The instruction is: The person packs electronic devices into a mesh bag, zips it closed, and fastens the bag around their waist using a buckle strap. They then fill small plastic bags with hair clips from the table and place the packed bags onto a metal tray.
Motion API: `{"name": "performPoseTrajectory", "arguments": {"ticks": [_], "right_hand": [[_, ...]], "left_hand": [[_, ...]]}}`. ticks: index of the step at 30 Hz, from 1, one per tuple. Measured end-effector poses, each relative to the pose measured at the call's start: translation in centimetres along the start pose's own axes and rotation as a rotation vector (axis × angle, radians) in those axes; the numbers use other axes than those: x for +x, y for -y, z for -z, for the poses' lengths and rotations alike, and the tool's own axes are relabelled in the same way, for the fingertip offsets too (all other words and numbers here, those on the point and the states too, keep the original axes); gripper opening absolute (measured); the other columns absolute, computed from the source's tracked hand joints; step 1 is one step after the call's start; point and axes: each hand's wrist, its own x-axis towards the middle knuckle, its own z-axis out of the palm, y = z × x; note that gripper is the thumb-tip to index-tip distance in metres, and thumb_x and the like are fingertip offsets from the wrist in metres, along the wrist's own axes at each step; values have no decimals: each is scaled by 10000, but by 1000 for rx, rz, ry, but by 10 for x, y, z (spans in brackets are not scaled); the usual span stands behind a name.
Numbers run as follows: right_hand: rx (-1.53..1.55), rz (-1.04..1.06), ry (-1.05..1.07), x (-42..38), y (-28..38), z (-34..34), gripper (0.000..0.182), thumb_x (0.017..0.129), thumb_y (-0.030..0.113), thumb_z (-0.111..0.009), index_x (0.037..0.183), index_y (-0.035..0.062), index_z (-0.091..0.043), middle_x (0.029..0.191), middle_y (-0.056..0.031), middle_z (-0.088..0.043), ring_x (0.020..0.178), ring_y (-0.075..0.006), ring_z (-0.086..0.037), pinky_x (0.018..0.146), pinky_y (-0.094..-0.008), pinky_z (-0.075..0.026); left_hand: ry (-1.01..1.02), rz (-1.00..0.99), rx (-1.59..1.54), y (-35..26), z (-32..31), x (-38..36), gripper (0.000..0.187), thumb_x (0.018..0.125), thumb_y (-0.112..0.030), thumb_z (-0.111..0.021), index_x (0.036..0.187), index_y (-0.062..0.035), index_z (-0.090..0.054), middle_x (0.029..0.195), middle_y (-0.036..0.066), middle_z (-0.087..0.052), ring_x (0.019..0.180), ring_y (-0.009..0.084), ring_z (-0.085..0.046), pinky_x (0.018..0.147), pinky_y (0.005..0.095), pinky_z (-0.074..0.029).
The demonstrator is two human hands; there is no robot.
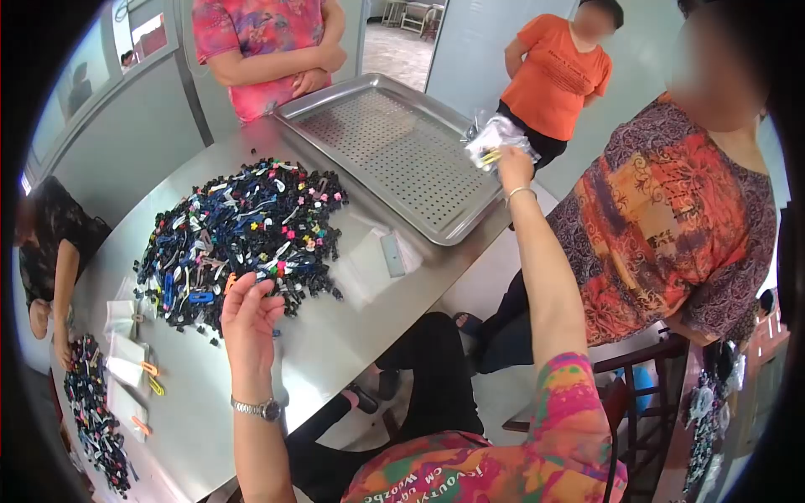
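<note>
My right hand is stretched out to the far right, its fingers closed on a clear plastic bag with something yellow and dark showing at it. The bag hangs over the near right corner of a perforated metal tray. My left hand is raised palm up over the table, fingers loosely curled and apart, with nothing seen in them. Just beyond it lies a big heap of small hair clips, mostly black with white, blue and coloured pieces. An orange clip shows right behind the fingertips.
Flat clear bags lie on the metal table. More bags with orange and yellow clips lie at the left, beside a smaller clip heap. Several people stand or sit around, one close on my right. A wooden chair stands behind.
</note>
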Motion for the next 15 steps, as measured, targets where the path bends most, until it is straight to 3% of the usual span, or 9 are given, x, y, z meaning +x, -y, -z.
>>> {"name": "performPoseTrajectory", "arguments": {"ticks": [2, 4, 7, 8, 9, 11, 12, 13, 15], "right_hand": [[-89, -40, -89, 8, -12, 3, 438, 851, 359, -493, 771, -32, -676, 804, -180, -671, 672, -207, -646, 589, -305, -487], [176, -448, 172, -1, -12, 18, 338, 843, 249, -526, 834, -59, -664, 762, -168, -659, 621, -193, -635, 527, -314, -486], [426, -456, 18, -17, -39, 0, 250, 809, 133, -562, 911, -81, -642, 741, -143, -645, 591, -181, -623, 478, -311, -480], [390, -455, 14, -18, -43, -3, 240, 784, 41, -569, 992, -61, -633, 729, -97, -629, 591, -159, -613, 474, -286, -482], [381, -457, 17, -17, -53, -10, 240, 784, 41, -569, 992, -61, -633, 729, -97, -629, 591, -159, -613, 474, -286, -482], [242, -248, -84, -10, -80, -30, 258, 789, 60, -547, 1006, -39, -646, 788, -131, -663, 669, -204, -645, 582, -319, -517], [-3, -127, -100, -20, -47, -11, 291, 788, 91, -534, 1040, 14, -657, 904, -158, -683, 834, -279, -659, 741, -356, -510], [-4, -122, -97, -23, -33, -4, 291, 788, 91, -534, 1040, 14, -657, 904, -158, -683, 834, -279, -659, 741, -356, -510], [-211, 15, 182, -24, -14, 2, 292, 797, 160, -528, 1034, 71, -673, 1008, -149, -671, 974, -336, -618, 846, -362, -473]], "left_hand": [[11, -9, 2, 1, 1, 3, 233, 889, -74, -558, 1121, -54, -551, 960, 110, -662, 741, 191, -661, 631, 266, -543], [28, -26, -5, 2, 5, 5, 236, 889, -74, -557, 1124, -47, -551, 959, 111, -663, 743, 189, -660, 633, 268, -543], [5, -45, 10, -1, 5, 4, 234, 892, -77, -554, 1124, -45, -551, 959, 109, -663, 744, 183, -658, 635, 269, -543], [10, -49, 8, -2, 4, 3, 235, 892, -78, -554, 1125, -47, -550, 960, 108, -663, 744, 178, -658, 638, 268, -542], [16, -50, 6, -2, 3, 2, 237, 892, -79, -554, 1127, -49, -549, 961, 106, -663, 745, 174, -657, 641, 266, -541], [31, -51, 7, -1, 3, 2, 237, 893, -80, -554, 1128, -50, -548, 968, 105, -662, 749, 172, -657, 646, 263, -539], [27, -47, 5, -1, 3, 1, 237, 893, -80, -554, 1128, -50, -548, 968, 105, -662, 749, 172, -657, 646, 263, -539], [23, -39, 11, -1, 3, 1, 236, 893, -79, -553, 1127, -50, -548, 969, 105, -661, 749, 170, -657, 647, 262, -539], [15, -34, 14, -2, 1, 2, 235, 894, -78, -552, 1127, -51, -548, 970, 104, -661, 749, 169, -657, 647, 262, -539]]}}
